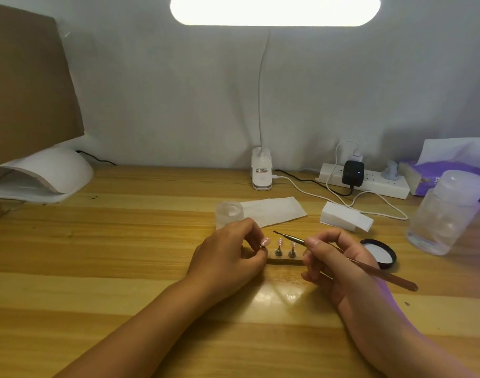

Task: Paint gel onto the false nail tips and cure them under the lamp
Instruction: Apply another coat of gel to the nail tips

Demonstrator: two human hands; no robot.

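Three pink false nail tips stand on small metal holders on a thin strip (285, 261) at the middle of the wooden table (124, 241). My left hand (227, 259) pinches the holder of the leftmost tip (347, 242). The middle tip (280, 243) and the right tip (293, 245) stand free. My right hand (339, 264) grips a thin gel brush (328, 252) like a pen, its dark tip hovering just above the tips. A white curing lamp (45, 177) sits at the far left.
A frosted jar (229, 214) and a paper wipe (271, 214) lie behind my hands. A black lid (380, 253), a white block (345, 220), a clear bottle (446, 214), a power strip (369, 181) with cables, and the desk lamp base (261, 170) stand to the right and back.
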